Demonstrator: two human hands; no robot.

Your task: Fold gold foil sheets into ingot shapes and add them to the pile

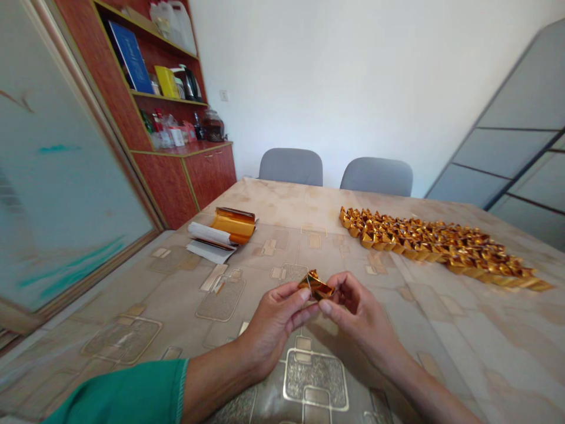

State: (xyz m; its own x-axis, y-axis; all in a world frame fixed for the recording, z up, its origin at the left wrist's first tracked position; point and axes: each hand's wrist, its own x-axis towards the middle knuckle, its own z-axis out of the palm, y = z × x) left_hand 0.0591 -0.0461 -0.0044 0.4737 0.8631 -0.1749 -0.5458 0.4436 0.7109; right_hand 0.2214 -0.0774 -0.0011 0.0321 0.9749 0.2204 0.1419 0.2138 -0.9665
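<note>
Between both hands, a little above the table, is a small folded piece of gold foil paper (318,287). My left hand (279,315) pinches its left end between thumb and fingers. On the other side, the thumb and curled fingers of my right hand (355,306) grip its right end. A stack of gold foil sheets (233,227), curled and showing white undersides, lies on the table to the left. Rows of folded gold foil pieces (424,238) stand packed close together on the right. Parts of the held piece are hidden by my fingers.
The table (176,306) has a patterned cover. Two grey chairs (291,166) stand at its far side by a white wall. A red-brown cabinet (185,176) with filled shelves is at the back left, beside a sliding glass door (57,153).
</note>
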